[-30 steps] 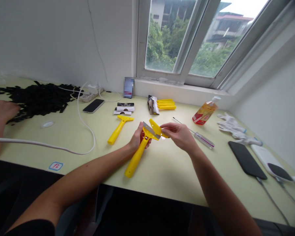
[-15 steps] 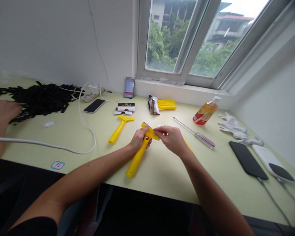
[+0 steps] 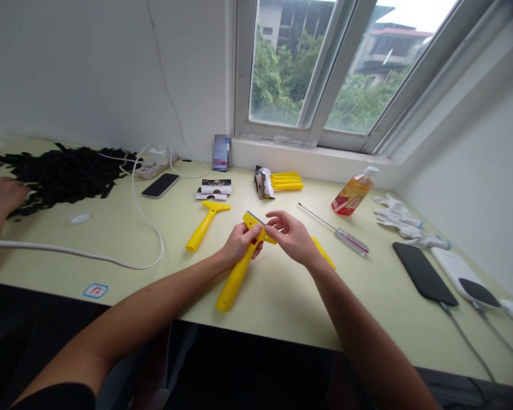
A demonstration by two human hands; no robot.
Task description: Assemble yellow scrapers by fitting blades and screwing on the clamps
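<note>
My left hand (image 3: 239, 244) is closed around the neck of a yellow scraper (image 3: 234, 280), its thumb pressed on the wide head. A thin grey blade lies along the head's far edge. At the right end of that head is my right hand (image 3: 294, 236), thumb tip against or close beside it, index finger lifted apart and the other fingers loosely curled. Left of my hands lies a second yellow scraper (image 3: 202, 226). A flat yellow piece (image 3: 323, 252) sits partly behind my right wrist.
Screwdriver (image 3: 337, 230), drink bottle (image 3: 353, 193) and white gloves (image 3: 399, 219) lie to the right, beside a black phone (image 3: 422, 273). Behind are small boxes (image 3: 213, 189) and bundled yellow handles (image 3: 287, 181). Leftward, a white cable (image 3: 147, 219) crosses the table; another person's hand (image 3: 2, 196) touches black strips (image 3: 68, 176).
My right index finger has lifted away from the scraper's head and the right fingers have spread. My left thumb has shifted rightward along the head. The view has moved slightly.
</note>
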